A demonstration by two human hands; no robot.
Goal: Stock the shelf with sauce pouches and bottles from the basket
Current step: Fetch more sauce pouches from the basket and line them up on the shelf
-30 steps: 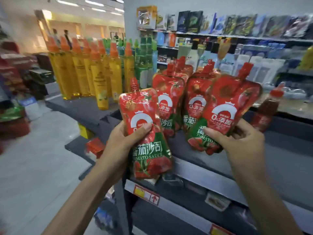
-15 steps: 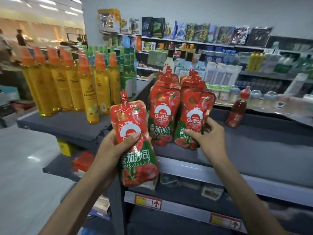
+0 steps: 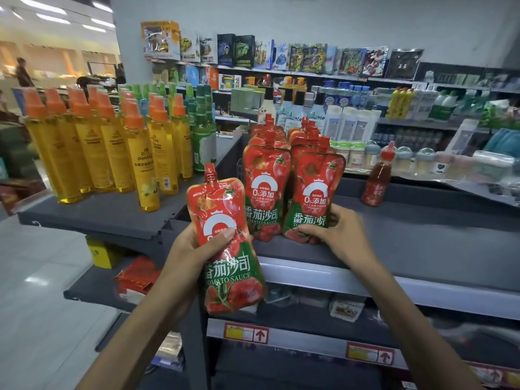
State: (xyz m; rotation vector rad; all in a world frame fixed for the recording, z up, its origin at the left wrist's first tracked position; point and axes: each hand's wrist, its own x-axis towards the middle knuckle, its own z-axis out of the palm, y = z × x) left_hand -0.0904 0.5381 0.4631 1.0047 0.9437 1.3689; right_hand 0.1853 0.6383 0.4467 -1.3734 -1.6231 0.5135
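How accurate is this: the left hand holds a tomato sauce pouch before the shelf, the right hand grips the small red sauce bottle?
One error, per the head view: the right hand grips the front pouch of the right-hand row on the shelf; the small red sauce bottle stands untouched further right. The rest is correct.

The right hand [image 3: 334,235] grips and hides the base of the front red tomato-sauce pouch [image 3: 316,190] on the grey metal shelf [image 3: 422,249]. The thumb of the left hand [image 3: 191,249] covers part of the logo on the held red spouted pouch [image 3: 230,277]. Pouches behind show only their red caps [image 3: 269,121]. The yellow price tags [image 3: 246,333] are too small to read.
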